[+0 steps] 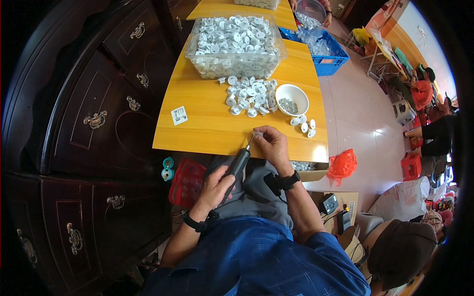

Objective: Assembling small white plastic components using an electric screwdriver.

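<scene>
Left of the grip stands a dark wooden cabinet (86,158) with ornate metal handles (95,120), while to the grip's right, on the pale floor (353,113), are a red plastic bag (342,165), and farther out a red stool (411,166) and a bulky white sack (402,200).

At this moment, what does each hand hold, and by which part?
The left hand grips a dark screwdriver by its rear half; the right hand pinches a small pale part, exact place unclear.

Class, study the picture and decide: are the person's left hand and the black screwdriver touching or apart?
Touching. The head view shows the left hand wrapped around the black screwdriver, with no gap between them.
</scene>
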Tool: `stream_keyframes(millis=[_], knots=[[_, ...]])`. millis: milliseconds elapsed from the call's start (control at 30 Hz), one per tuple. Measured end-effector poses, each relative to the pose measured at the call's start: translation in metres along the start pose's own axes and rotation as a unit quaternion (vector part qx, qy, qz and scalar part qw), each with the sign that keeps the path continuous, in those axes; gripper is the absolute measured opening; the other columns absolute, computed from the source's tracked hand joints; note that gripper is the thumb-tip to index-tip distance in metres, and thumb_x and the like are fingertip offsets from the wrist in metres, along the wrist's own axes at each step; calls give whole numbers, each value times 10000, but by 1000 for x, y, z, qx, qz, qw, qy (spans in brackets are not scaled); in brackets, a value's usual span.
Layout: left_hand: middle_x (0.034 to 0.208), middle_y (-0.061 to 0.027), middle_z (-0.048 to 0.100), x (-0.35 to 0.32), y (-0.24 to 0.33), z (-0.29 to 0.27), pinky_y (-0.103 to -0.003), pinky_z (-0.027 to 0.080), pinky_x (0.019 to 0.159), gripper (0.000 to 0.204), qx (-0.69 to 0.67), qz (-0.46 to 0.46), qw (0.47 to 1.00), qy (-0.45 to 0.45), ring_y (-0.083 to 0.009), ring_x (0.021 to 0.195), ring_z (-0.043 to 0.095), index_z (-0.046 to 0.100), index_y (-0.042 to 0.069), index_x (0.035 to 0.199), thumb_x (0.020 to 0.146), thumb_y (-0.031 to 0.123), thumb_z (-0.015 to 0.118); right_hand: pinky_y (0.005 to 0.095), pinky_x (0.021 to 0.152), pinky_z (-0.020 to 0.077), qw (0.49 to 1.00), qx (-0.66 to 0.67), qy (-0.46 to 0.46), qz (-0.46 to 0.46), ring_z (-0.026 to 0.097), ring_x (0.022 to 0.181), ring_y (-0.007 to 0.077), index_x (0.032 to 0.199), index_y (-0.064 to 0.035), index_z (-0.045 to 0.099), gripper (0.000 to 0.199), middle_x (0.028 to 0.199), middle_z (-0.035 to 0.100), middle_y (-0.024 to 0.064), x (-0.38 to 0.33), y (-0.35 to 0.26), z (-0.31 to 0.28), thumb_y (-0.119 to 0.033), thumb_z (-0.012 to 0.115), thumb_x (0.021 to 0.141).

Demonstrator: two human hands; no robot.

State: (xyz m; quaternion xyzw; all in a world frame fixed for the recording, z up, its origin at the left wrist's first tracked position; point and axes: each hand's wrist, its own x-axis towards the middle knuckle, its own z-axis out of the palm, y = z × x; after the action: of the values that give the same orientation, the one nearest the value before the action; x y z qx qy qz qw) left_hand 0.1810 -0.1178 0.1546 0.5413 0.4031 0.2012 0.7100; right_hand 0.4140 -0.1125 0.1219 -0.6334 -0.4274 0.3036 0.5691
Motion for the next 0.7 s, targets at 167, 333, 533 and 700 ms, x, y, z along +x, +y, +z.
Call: stream_keyframes(millis=[167, 333, 533, 700], knots=[[732, -39, 598, -1, 0, 2, -253, 498, 517, 235, -19, -10, 1000, -2, -103, 584, 588, 597, 33, 1062, 942, 228, 542, 228, 663, 512, 1000, -4, 1, 0, 627, 719, 62, 999, -3, 698, 136, 804, 699, 32, -1, -2, -1, -21, 687, 865], [740, -40, 592, -2, 2, 2, -251, 487, 512, 251, -60, -28, 998, -21, -103, 570, 570, 591, 40, 1099, 948, 230, 530, 227, 687, 521, 1000, 5, -3, 4, 645, 751, 66, 998, 2, 694, 138, 824, 703, 31, -1, -4, -1, -11, 684, 861], [778, -50, 611, -2, 6, 0, -246, 496, 539, 270, -71, -52, 995, -49, -116, 592, 585, 563, 32, 1119, 971, 244, 486, 226, 693, 522, 1000, 9, -4, 4, 646, 756, 70, 995, 3, 693, 141, 832, 705, 33, -1, 0, -2, -6, 684, 855], [776, -56, 616, -4, 7, -2, -243, 502, 532, 279, -93, -52, 993, -59, -119, 587, 594, 564, 35, 1122, 975, 258, 484, 222, 689, 518, 1000, 6, -4, -1, 638, 749, 66, 988, 1, 694, 137, 822, 700, 27, -2, -3, -1, -8, 687, 852]])
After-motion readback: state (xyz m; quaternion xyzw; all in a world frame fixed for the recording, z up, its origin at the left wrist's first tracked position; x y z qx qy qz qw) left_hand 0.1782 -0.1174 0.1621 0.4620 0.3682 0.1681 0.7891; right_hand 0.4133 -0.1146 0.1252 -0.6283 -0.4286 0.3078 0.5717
